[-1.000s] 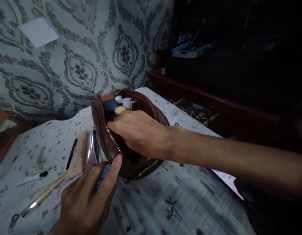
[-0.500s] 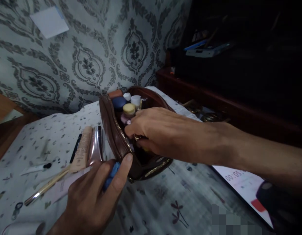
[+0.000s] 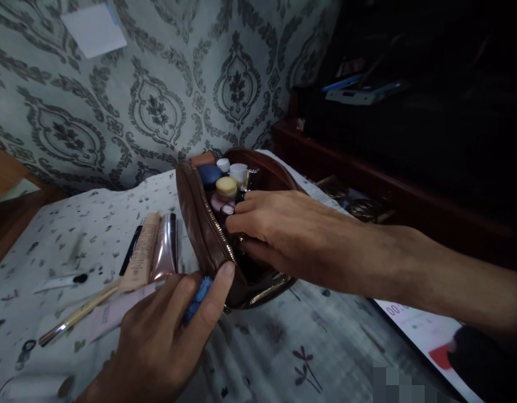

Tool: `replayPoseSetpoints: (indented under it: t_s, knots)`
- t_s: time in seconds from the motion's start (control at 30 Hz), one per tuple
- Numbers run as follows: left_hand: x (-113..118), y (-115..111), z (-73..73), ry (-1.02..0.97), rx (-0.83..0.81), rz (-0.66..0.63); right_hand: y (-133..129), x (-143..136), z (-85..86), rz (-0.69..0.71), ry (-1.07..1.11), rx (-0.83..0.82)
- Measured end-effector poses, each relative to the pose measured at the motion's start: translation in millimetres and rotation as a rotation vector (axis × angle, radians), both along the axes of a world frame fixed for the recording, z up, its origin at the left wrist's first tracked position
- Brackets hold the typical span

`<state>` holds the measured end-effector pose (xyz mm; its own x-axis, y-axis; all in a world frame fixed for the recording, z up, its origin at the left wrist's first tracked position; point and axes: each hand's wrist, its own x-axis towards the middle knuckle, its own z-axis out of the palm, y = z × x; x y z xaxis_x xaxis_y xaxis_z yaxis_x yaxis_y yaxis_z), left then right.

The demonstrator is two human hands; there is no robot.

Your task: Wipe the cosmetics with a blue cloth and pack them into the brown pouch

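Note:
A brown cosmetic bag [image 3: 193, 215] lies unzipped on the cloth. My left hand [image 3: 158, 330] grips its near left corner, the thumb pressed along the outside. A fuzzy blue item [image 3: 198, 299] shows between that thumb and the fingers. My right hand [image 3: 275, 224] reaches into the bag with bent fingers; their tips and anything in them are hidden. Close to those fingers stand a jar with a yellow lid [image 3: 226, 186] and a pinkish container [image 3: 220, 202]. Behind them sit white-capped containers [image 3: 238, 172] and a dark blue rounded item [image 3: 210, 176].
Left of the bag lie a beige tube [image 3: 143, 252], a shiny pink tube [image 3: 165, 252], a pale pink tube [image 3: 116, 313] and a gold-handled brush [image 3: 80, 313]. A tablet [image 3: 426, 336] showing a timer is under my right forearm. Dark red furniture [image 3: 325, 159] borders the right side.
The view has shifted slightly. My right hand stays inside the bag, a little lower and nearer, uncovering more of the pinkish container. My left hand keeps its place at the bag's corner.

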<state>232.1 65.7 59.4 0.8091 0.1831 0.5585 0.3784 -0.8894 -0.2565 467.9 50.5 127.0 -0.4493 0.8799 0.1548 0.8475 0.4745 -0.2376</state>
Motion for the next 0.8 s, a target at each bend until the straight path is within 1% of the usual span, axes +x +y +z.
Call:
replayPoseSetpoints:
  t_s: [0.13, 0.3, 0.8]
  knots:
    - [0.1, -0.1, 0.9, 0.003, 0.033, 0.002, -0.2, -1.2, 1.5, -0.022, 0.0, -0.019]
    - [0.6, -0.3, 2.5, 0.017, 0.039, 0.023, -0.9, -3.4, 2.9, -0.01, -0.005, -0.023]
    - [0.5, 0.1, 0.9, 0.029, 0.036, 0.003, 0.5, 2.7, -5.0, 0.001, 0.029, 0.024]
